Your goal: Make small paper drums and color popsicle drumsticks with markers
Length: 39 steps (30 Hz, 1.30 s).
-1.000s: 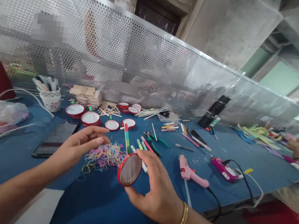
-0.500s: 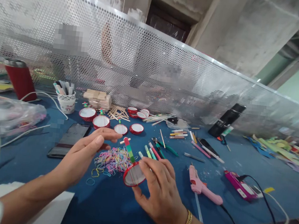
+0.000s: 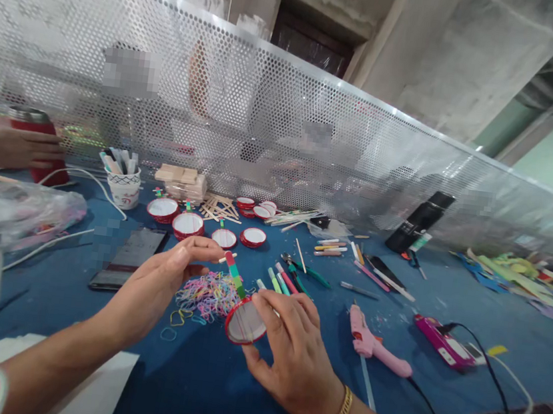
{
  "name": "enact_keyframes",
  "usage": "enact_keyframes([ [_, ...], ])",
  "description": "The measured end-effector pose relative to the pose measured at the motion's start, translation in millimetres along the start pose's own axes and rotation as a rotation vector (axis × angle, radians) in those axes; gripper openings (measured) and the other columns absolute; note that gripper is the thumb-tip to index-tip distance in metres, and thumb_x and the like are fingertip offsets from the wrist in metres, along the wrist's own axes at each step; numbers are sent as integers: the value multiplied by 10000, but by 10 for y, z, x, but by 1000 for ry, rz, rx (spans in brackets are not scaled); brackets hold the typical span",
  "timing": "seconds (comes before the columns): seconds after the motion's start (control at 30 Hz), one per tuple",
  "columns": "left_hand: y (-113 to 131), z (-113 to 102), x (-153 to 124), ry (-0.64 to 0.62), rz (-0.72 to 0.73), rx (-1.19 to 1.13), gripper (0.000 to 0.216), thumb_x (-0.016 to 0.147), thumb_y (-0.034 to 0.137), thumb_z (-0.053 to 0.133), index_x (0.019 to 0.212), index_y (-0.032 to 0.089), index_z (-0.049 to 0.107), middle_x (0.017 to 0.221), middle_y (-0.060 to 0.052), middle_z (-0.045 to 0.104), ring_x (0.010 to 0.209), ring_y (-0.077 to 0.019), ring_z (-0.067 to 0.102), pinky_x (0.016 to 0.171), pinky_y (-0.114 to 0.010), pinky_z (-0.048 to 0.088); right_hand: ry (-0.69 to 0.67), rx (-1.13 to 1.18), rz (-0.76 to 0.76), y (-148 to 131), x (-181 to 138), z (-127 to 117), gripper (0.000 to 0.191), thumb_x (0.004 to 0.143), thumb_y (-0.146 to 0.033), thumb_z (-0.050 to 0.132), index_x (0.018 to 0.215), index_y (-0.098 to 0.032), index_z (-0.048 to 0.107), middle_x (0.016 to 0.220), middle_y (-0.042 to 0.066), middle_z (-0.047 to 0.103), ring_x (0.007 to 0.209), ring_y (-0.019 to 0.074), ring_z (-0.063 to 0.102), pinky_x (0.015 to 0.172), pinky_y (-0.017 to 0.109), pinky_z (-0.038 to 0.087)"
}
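My right hand [image 3: 293,357] grips a miniature banjo [image 3: 245,322] by its round, red-rimmed body, fingers along the right edge. Its neck is a craft stick striped red and green, with a small pale cross peg near the tip and thin strings over the white face. My left hand [image 3: 161,280] is bent beside the neck's upper end, fingers apart and fingertips close to the peg; whether they touch it I cannot tell. Behind the instrument lies a pile of colourful small rubber bands [image 3: 208,296]. Similar red-rimmed white discs [image 3: 188,224] stand farther back, some with striped necks.
Another person's hand [image 3: 36,147] is around a red bottle [image 3: 49,174] at left. A phone [image 3: 129,259], pen cup [image 3: 123,188], markers [image 3: 277,280], green-handled pliers [image 3: 311,273], pink glue gun [image 3: 374,350] and black bottle [image 3: 418,223] lie or stand around. A perforated metal screen [image 3: 277,120] runs behind.
The banjo in my right hand has shifted slightly left, its neck tip nearer my left fingers. Another person's hand has come in at left onto the red bottle.
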<state>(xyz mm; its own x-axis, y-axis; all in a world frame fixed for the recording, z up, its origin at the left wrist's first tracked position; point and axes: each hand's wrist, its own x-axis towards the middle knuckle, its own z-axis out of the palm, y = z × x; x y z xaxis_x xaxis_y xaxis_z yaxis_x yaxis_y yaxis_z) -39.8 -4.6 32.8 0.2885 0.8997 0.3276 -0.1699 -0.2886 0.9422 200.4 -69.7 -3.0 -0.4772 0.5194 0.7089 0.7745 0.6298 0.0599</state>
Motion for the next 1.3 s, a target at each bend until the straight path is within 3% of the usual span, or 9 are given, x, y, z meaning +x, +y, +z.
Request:
enact_keyframes([
  [1.03, -82, -17, 30, 3, -22, -55, 526, 880, 696, 554, 981, 242, 799, 1237, -103, 672, 1222, -316, 538, 1003, -440, 462, 1, -52, 6, -4, 12, 9, 500, 889, -237, 622, 1373, -148, 535, 1272, 127, 670, 1155, 260, 621, 1059, 460, 393],
  [1.2, -153, -20, 64, 128, -91, -44, 562, 852, 698, 594, 1083, 216, 767, 1260, -119, 692, 1164, -307, 590, 949, -438, 482, 5, -7, 47, 21, 21, -54, 540, 873, -246, 644, 1387, -147, 511, 1289, 132, 653, 1168, 265, 618, 1054, 470, 410],
  [1.3, -189, -38, 103, 185, -141, 83, 468, 791, 605, 725, 1048, 214, 751, 1084, -82, 727, 1006, -241, 627, 849, -362, 495, -11, 35, 126, 69, 11, -85, 596, 856, -290, 670, 1406, -158, 482, 1318, 138, 633, 1220, 287, 594, 1075, 499, 417],
])
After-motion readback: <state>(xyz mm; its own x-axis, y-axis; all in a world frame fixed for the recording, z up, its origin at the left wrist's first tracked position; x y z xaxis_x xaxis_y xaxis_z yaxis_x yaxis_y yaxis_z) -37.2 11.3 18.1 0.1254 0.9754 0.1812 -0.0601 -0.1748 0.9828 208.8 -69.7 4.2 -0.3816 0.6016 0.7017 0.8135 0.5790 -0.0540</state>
